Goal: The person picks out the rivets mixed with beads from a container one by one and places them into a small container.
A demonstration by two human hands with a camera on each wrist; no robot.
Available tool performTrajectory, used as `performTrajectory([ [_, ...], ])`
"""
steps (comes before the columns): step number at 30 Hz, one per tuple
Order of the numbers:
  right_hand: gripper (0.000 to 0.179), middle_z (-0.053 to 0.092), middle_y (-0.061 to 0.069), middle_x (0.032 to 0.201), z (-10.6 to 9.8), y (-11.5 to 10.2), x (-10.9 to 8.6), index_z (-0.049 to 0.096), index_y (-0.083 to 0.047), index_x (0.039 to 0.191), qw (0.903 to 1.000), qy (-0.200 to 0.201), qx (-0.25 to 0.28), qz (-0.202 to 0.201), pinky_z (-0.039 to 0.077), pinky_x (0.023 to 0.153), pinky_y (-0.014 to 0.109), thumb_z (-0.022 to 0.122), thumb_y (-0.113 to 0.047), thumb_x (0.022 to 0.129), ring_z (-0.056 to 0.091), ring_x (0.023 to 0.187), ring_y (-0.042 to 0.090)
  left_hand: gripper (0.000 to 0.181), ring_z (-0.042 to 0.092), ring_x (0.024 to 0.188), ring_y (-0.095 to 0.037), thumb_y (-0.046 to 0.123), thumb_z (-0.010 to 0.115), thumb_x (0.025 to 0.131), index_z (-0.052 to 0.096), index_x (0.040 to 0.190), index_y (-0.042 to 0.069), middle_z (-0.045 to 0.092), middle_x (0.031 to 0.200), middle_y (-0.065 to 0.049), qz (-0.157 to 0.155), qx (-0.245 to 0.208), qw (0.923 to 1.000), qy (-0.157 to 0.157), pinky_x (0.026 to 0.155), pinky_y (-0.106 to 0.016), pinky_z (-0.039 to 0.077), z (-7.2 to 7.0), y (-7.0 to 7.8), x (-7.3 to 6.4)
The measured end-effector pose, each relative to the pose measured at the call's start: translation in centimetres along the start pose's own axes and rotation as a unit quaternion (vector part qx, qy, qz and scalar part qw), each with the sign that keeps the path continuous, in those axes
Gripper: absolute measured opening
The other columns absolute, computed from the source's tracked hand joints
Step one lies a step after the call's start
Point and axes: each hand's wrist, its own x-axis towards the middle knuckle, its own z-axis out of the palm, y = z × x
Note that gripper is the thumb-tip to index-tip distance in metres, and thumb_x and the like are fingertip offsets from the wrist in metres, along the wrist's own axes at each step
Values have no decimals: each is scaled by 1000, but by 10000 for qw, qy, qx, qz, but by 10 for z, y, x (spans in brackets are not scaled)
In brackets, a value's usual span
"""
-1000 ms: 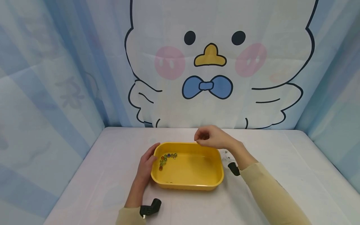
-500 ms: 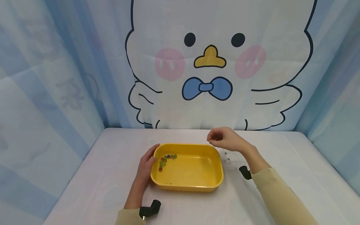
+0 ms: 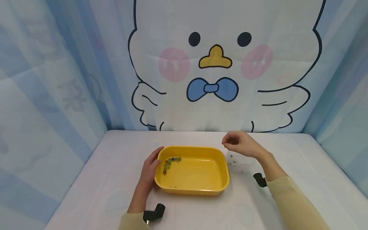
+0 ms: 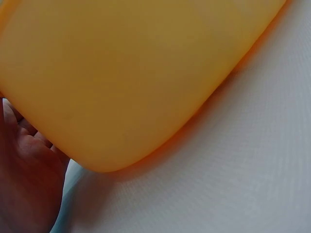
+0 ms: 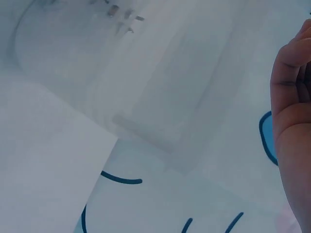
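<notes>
My left hand [image 3: 149, 167] grips the left end of a yellow plastic tray [image 3: 192, 192], thumb over the rim and fingers along the outside. Inside the tray, a curved row of small glassy beads [image 3: 168, 163], green, amber and blue, lies near that hand. The tray's outer wall [image 4: 112, 97] fills much of the left wrist view. Beyond the tray's far right corner hangs my right hand [image 3: 244, 144], fingers curled in with thumb and index tips together. I cannot tell whether something tiny sits between those tips; in the right wrist view they are cut off.
A see-through plastic container [image 3: 241, 164] stands against the tray's right side, with small shiny metal-looking pieces [image 5: 121, 17] in it. A white cloth covers the table [image 3: 115, 185]. Printed curtains [image 3: 212, 115] enclose the back and both sides.
My right hand has moved right, from above the tray's far rim to beyond its right corner, fingers still curled. The left hand, tray and beads stay in place.
</notes>
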Motion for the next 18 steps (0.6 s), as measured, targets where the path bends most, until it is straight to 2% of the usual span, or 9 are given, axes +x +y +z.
performTrajectory([
  [10,6,65,7,92,-3,15,-17,68,-2,98,9998,184,-28,91,54,71,24,68,-4,93,57,79,22,56,36,144,-27,3,42,94,47,150,7,43,156,-10,-43,31,10000,61,119,-45,24,0,-1,-1],
  [18,8,65,6,94,-2,24,-25,68,-1,99,9989,212,-133,388,55,75,24,67,-5,93,58,81,22,56,37,143,-27,3,42,94,48,149,7,43,155,-10,-38,54,10000,73,118,-45,25,0,-2,1],
])
